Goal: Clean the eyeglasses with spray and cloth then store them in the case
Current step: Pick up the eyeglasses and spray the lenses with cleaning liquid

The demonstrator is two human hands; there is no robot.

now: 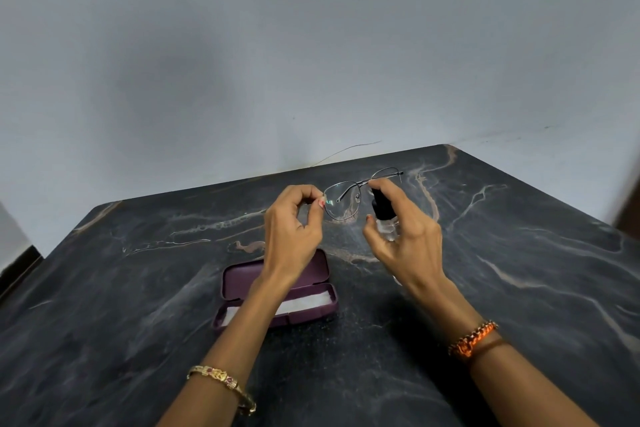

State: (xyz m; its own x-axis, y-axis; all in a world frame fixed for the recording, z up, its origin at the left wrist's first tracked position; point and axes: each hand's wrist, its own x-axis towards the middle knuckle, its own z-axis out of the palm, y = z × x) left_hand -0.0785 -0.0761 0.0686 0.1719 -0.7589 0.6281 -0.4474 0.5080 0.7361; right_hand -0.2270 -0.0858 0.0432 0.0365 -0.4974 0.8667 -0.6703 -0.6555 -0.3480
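Thin dark metal-framed eyeglasses (346, 199) are held up above the table, pinched at their left end by my left hand (294, 229). My right hand (405, 239) grips a small clear spray bottle (384, 222) with a black top, my index finger on the nozzle, aimed at the lenses from close by. A purple eyeglass case (311, 308) lies open on the table below my left wrist, with a white cloth (308, 303) inside it. My left forearm hides part of the case and cloth.
The dark marble-patterned table (138, 288) runs up to a grey wall (311, 45). A small pale object (397, 280) peeks out under my right wrist. Bracelets are on both wrists.
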